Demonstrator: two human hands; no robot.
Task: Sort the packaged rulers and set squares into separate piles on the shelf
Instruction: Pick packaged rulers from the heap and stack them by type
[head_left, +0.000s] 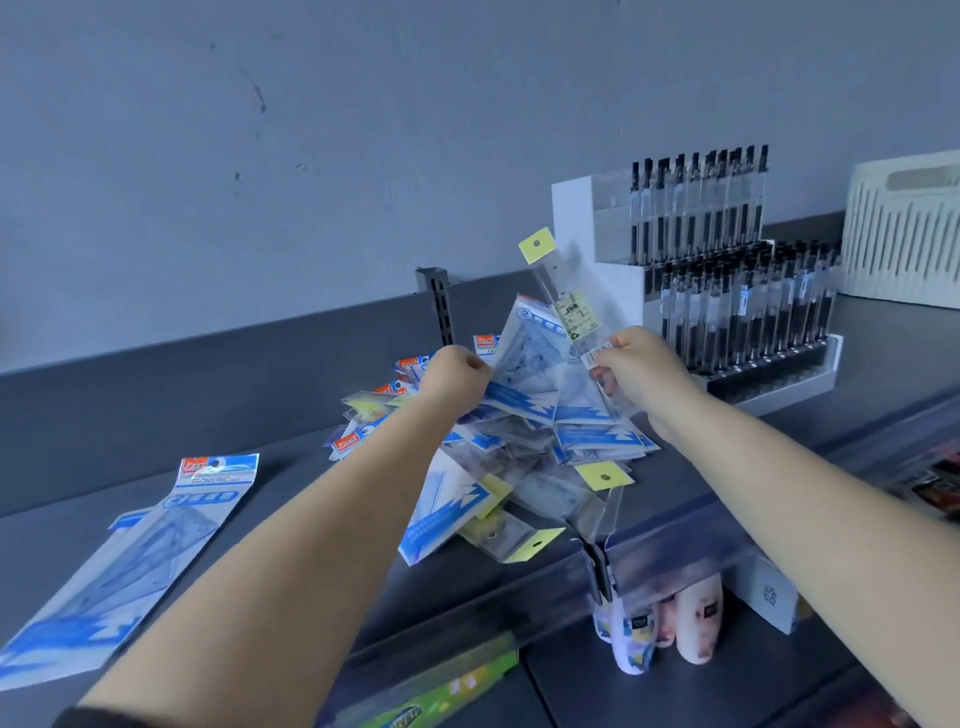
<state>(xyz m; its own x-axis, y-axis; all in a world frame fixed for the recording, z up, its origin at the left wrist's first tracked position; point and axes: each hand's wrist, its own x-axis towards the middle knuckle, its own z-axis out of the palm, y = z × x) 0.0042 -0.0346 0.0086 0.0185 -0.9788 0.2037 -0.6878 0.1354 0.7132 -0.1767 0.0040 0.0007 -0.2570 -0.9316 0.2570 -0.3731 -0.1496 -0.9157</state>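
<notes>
Your right hand (641, 364) pinches the lower end of a packaged ruler (569, 301) in a clear sleeve with a yellow hang tab, holding it tilted up above the heap. Your left hand (457, 379) is curled round the edge of a blue-and-white set square pack (530, 358), lifted off the top of the same heap.

The mixed heap (519, 457) of rulers and set squares lies in the middle of the grey shelf (291, 488), between your two forearms. More yellow-tabbed ruler sleeves (535, 543) stick out at its near edge, close to the shelf's front lip. One set square pack (140, 551) lies flat by itself well to the left of the heap, its near end reaching the shelf's front edge.

Just behind and to the right of the heap stands a white tiered pen display (727, 291) full of black pens; the raised ruler's upper end overlaps it in the head view. Further right sits a cream slatted basket (904, 234). A slotted upright bracket (439, 296) rises at the back wall behind the heap. On the lower shelf, below the price rail (675, 551), stand small patterned tubes (691, 618) and a white box (769, 592).
</notes>
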